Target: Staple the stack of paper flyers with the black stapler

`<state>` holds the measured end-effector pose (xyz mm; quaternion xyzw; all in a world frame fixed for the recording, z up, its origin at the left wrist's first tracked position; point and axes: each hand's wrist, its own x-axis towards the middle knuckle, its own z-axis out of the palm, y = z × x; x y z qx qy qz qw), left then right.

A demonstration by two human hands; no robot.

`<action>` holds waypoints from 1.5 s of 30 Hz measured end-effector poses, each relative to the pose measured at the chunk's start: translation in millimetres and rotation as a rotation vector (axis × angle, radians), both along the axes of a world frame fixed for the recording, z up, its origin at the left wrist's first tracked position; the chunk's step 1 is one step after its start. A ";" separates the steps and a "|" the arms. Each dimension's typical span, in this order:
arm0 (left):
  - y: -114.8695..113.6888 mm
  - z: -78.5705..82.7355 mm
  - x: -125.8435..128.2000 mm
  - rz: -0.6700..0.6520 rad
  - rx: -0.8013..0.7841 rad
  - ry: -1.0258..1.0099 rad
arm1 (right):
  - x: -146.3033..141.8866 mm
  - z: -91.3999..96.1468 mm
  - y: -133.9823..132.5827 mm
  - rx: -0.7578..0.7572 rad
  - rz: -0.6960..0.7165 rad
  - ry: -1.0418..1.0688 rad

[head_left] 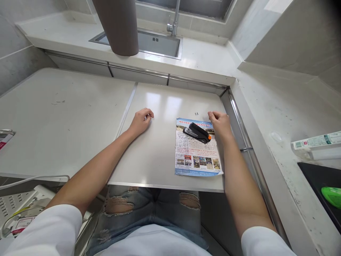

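Note:
My left hand (142, 120) rests on the white folding table, its fingers curled loosely inward with nothing showing in them. Just off the upper right corner of a printed leaflet (195, 153) is my right hand (220, 122), also curled closed, and I see nothing in it. A black stapler (197, 133) with an orange tip lies at a slant on the upper part of the leaflet, a little left of my right hand. Two or so tiny staple pieces (196, 113) lie on the table above the leaflet.
The white table (157, 149) has a seam left of my left hand. Small dark scraps (60, 102) lie on its left half. Behind are a sink (160, 44) and a brown cylinder (119, 28). A metal rail (239, 121) and a counter (282, 106) border the right.

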<state>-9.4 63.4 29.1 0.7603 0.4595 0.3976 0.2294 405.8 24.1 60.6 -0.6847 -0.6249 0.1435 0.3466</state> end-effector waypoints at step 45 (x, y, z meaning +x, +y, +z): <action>-3.1 6.6 2.3 0.011 -0.031 -0.010 | 9.1 -29.5 16.4 -0.107 -0.299 -0.209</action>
